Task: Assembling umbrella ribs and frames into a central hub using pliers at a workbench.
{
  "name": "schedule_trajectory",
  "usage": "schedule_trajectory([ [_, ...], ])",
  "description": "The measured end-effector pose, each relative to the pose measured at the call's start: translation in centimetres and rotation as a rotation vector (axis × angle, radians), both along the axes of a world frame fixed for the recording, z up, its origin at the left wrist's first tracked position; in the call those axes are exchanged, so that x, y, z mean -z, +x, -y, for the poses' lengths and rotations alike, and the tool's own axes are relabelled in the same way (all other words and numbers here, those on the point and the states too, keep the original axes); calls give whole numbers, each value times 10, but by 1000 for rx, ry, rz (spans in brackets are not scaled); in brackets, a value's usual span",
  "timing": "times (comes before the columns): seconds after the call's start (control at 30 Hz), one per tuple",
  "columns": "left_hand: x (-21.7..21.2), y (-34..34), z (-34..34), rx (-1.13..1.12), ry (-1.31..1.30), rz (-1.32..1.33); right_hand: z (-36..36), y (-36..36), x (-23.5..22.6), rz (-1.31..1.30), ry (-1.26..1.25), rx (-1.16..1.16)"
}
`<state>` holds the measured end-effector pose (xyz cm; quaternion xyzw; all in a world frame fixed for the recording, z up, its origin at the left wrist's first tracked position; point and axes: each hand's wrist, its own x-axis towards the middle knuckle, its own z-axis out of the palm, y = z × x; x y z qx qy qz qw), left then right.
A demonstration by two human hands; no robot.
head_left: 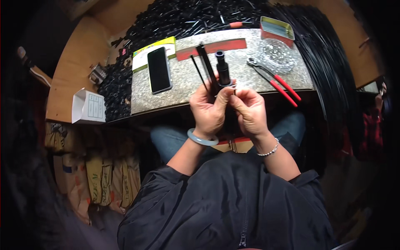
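Note:
In front of me, above the near edge of a speckled stone slab (187, 81), my two hands meet. My left hand (208, 110) is closed around several thin black strips (203, 62) and a stepped black tube (223, 73) that stands upright with its round end up. My right hand (249, 109) pinches at the base of the tube, thumb and forefinger pressed together. A thin pale strand (233, 86) shows at that base, near both thumbs. What lies between the right fingertips is too small to make out.
On the slab lie a black phone (159, 70), a red bar (211, 48), red-handled cutters (280, 85), a coil of clear strand (276, 57) and a tin (277, 30). Small black parts (183, 18) heap behind. Long black strips (323, 54) hang at right; a white box (88, 107) stands left.

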<state>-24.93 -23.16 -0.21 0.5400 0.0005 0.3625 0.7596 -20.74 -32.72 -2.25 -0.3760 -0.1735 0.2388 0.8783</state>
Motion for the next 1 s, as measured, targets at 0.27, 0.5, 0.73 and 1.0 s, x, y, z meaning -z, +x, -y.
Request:
schedule_trajectory([
  [0.27,2,-8,-8,42,74,-51,-4,2,-3,-130,5,-144],
  [0.5,4,-8,-9,114,-52,-32,-3,1,3,-93,58,-127],
  [0.73,7,-11,-9,163,-26,-28,-1,6,-1,-150,34,-213],
  [1.0,11,-8,-14,187,-44,-33,-3,4,-9,-86,37,-147],
])
